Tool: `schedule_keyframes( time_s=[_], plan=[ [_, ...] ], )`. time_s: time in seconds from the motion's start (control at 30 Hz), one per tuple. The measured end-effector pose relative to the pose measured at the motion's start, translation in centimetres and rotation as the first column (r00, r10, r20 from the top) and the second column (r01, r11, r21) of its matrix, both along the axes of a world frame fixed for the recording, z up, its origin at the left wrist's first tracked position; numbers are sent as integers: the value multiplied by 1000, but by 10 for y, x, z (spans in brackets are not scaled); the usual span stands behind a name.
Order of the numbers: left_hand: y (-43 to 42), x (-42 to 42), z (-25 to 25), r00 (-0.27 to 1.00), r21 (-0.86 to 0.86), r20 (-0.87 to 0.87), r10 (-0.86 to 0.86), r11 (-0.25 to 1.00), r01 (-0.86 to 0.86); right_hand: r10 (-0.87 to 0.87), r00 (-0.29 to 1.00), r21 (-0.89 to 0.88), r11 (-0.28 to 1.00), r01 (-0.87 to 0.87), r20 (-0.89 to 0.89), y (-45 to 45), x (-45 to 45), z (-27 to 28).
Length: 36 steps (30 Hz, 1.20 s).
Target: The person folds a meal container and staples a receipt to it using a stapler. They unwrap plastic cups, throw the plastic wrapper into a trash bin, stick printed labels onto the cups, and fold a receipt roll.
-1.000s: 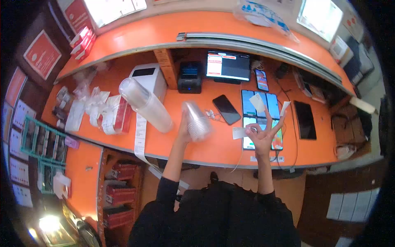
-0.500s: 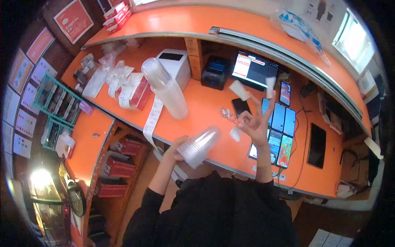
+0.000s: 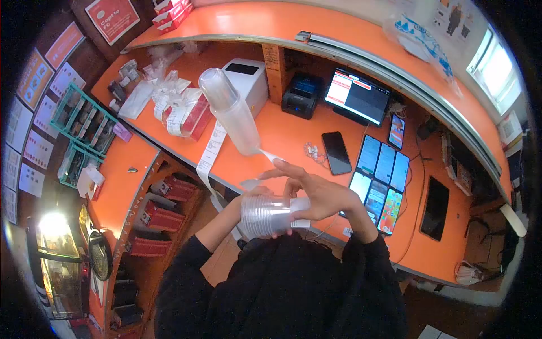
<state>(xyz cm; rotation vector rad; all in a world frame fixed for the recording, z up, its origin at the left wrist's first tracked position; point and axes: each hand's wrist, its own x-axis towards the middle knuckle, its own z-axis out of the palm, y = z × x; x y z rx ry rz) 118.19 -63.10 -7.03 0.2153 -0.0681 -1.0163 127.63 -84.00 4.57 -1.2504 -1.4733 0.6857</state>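
Labels (image 3: 250, 184), print unreadable, touch spread right fingers (image 3: 292, 170); left fingers (image 3: 258, 192) grip clear cups (image 3: 262, 217).

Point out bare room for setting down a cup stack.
Open patch: the main counter between the tall cup stack, black printer and pale trinket. The side counter is also bare beside the purple packet, around one small object. Crowded: the main counter's left end, with plastic bags and paper strips, and the right, around the lit phones.

This looks like a takeaway shop: an orange desk (image 3: 293, 141) carries a printer (image 3: 302, 97) and screen (image 3: 357, 97) at upper centre, 6 grouped phones (image 3: 385, 163) right of centre, and stacked cups (image 3: 239, 123); posters (image 3: 112, 21) hang upper left.
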Motion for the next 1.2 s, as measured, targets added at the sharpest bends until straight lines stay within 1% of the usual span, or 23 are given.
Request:
schedule_keyframes(
  time_s=[0.03,0.1,0.13,0.2,0.27,0.3,0.33,0.4,0.47,0.53,0.57,0.6,0.63,0.67,0.7,0.77,0.83,0.9,1.03,1.1,1.13,1.17,1.2],
  plan=[
    [-5,-4,6,1000,-52,-13,-12,999,11,4,1000,-22,1000,-4,-15,-3,-2,-1],
    [-12,-12,11,999,-123,-23,-29,992,26,-21,999,11,1000,21,29,-13,-4,-2],
    [-15,-14,12,999,-142,-29,-38,989,33,-162,964,56,987,153,213,-18,-5,-2],
    [-18,-15,13,998,-160,-35,-52,986,46,-304,874,123,953,278,379,-26,-13,-2],
    [-19,-14,8,998,-148,-34,-53,988,48,-388,882,92,921,378,267,-35,-24,-4],
    [-18,-12,0,998,-130,-30,-53,990,49,-388,882,91,921,378,268,-36,-28,-14],
    [-16,-10,-7,998,-113,-27,-54,992,50,-392,882,259,909,327,262,-36,-30,-32],
    [-19,-14,-8,998,-78,-33,-60,995,57,-401,883,414,867,278,245,-36,-35,-39],
    [-24,-16,0,999,-106,30,-44,993,47,-362,929,203,907,370,-74,-39,-35,-27],
    [-32,-16,8,997,-125,67,-36,991,44,-403,915,204,899,387,38,-39,-30,-32],
    [-36,-16,10,999,-173,22,44,984,-39,-421,902,207,895,396,94,-39,-28,-35],
    [-38,-17,12,996,-195,-2,86,977,-85,-461,854,186,842,507,-243,-33,-37,-40],
    [-41,-19,15,991,-217,-27,128,967,-131,-481,778,130,812,569,-403,-31,-38,-42],
    [-42,-21,18,974,-120,21,224,968,-220,-487,673,76,777,625,-557,-28,-39,-45],
    [-43,-23,18,947,-25,75,311,950,-310,-486,673,73,779,623,-558,-25,-37,-47],
    [-44,-27,12,943,-1,74,324,946,-324,-550,631,164,669,725,-547,-17,-29,-54],
    [-42,-30,5,938,25,77,339,940,-341,-630,606,137,630,764,-486,-16,-19,-62],
    [-39,-34,1,948,-90,61,313,947,-308,-680,578,150,581,800,-451,-9,-12,-56],
    [-26,-51,-2,927,-141,74,368,924,-356,-769,524,206,482,851,-366,-2,27,-57],
    [-15,-68,-19,897,-94,-42,439,892,-441,-802,494,214,446,869,-336,8,48,-53],
    [-13,-76,-24,892,-95,-43,450,887,-452,-796,504,214,457,864,-335,18,57,-59],
    [-11,-84,-28,862,-53,-90,499,862,-504,-838,531,173,509,843,-124,30,67,-76],
    [-10,-91,-29,827,-9,-136,546,834,-552,-839,544,144,537,831,-17,39,70,-94]
  ],
)
